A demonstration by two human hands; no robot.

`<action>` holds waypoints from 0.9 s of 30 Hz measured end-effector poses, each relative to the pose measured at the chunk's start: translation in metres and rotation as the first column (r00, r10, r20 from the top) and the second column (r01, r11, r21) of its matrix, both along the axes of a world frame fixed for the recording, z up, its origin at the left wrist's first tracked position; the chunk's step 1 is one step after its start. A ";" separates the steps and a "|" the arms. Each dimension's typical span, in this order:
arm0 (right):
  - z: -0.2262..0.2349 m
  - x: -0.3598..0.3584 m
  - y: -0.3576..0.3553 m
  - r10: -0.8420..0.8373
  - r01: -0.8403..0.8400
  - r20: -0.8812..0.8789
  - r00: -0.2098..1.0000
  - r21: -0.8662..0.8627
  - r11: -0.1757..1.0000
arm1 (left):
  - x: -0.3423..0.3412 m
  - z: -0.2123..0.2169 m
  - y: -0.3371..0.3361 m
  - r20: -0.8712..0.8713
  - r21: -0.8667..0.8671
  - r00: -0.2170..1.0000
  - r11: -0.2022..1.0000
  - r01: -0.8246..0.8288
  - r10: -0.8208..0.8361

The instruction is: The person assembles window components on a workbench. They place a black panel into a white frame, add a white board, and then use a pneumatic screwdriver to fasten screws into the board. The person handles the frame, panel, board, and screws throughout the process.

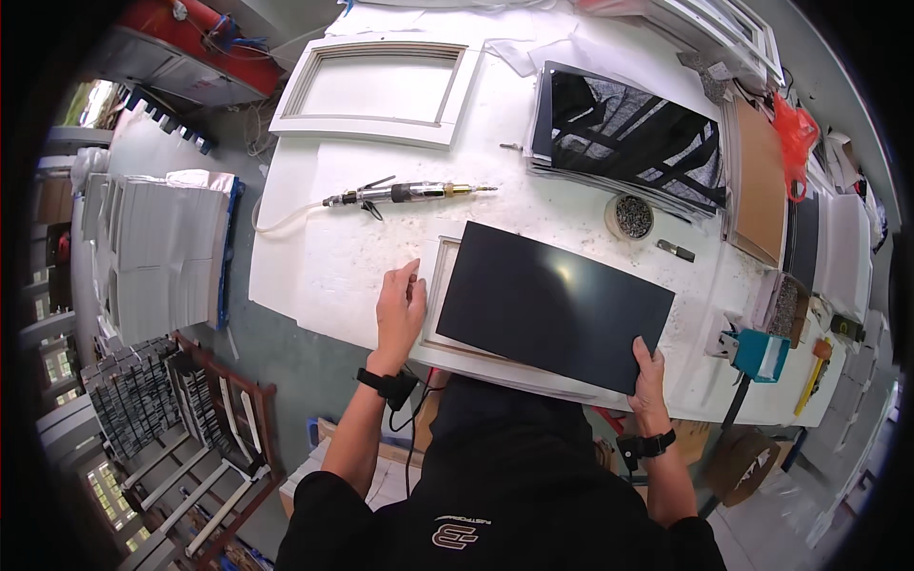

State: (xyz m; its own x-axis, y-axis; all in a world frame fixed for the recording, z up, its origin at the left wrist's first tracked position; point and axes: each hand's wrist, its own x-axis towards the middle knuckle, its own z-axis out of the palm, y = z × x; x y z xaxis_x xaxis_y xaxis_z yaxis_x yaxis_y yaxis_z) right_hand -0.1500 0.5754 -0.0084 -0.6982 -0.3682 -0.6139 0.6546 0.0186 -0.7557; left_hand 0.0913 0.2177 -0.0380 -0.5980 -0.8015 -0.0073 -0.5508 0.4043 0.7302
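Observation:
A black glossy rectangular panel (552, 305) lies tilted over a white picture frame (440, 285) at the near edge of the white table (324, 257). My right hand (649, 376) grips the panel's near right corner. My left hand (400, 309) rests flat on the frame's left side, fingers together, just left of the panel. A pneumatic screwdriver (409, 194) with a hose lies on the table beyond the hands.
A second white frame (381, 90) lies at the far left of the table. A stack of black panels (628, 133) sits far right, beside brown boards (762, 181). A small round tin of screws (629, 216) and a blue tape dispenser (757, 352) stand right. Stacked frames (162, 247) fill the left.

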 end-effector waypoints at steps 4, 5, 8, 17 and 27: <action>-0.005 0.012 -0.003 0.085 -0.084 0.053 0.995 -0.011 0.996 | 0.004 -0.004 0.001 0.010 0.011 1.000 1.000 -0.006 0.006; -0.007 0.014 -0.003 0.096 -0.096 0.049 0.994 -0.008 0.995 | 0.004 -0.004 0.002 0.006 0.003 1.000 1.000 -0.002 0.002; -0.008 0.017 -0.006 0.119 -0.120 0.039 0.992 0.011 0.993 | 0.004 -0.004 0.003 0.004 0.010 1.000 1.000 -0.001 0.001; -0.035 0.017 -0.003 0.127 -0.128 0.016 0.992 0.035 0.991 | 0.005 -0.004 0.001 0.022 -0.007 1.000 1.000 0.018 -0.018; -0.025 0.006 -0.012 0.373 -0.340 -0.091 0.923 0.257 0.905 | 0.007 -0.007 -0.005 0.023 0.016 0.999 0.999 0.037 -0.038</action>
